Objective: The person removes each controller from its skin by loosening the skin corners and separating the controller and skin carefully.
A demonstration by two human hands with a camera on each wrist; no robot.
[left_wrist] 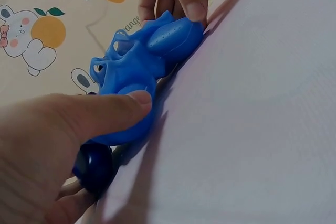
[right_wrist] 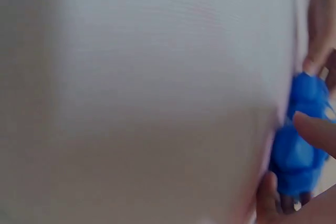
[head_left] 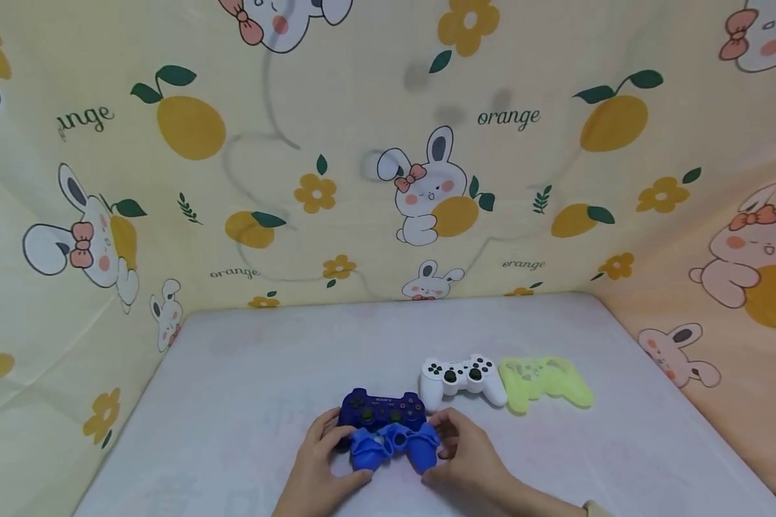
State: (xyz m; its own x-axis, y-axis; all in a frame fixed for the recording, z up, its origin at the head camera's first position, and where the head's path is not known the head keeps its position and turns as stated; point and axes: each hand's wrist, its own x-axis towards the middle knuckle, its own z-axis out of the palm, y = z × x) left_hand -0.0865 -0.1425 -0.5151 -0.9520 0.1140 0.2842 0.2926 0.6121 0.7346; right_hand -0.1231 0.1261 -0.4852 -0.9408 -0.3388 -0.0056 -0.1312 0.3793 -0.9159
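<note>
A dark blue game controller (head_left: 383,408) lies near the front of the table, its sticks and buttons facing up. A bright blue silicone controller cover (head_left: 399,439) overlaps its near side, crumpled, its two grip sleeves toward me. My left hand (head_left: 323,459) holds the cover's left sleeve: the thumb presses on it in the left wrist view, while the other fingers reach round the dark controller's end. At the right sleeve, my right hand (head_left: 468,452) pinches the cover with thumb and fingers. In the right wrist view, the cover (right_wrist: 299,153) is blurred at the right edge.
Behind and right of the hands lies a white game controller (head_left: 462,377). Beside it is a yellow-green silicone cover (head_left: 543,380), lying flat. Printed cloth (head_left: 362,215) with rabbits and oranges walls in the back and sides of the white table (head_left: 252,359).
</note>
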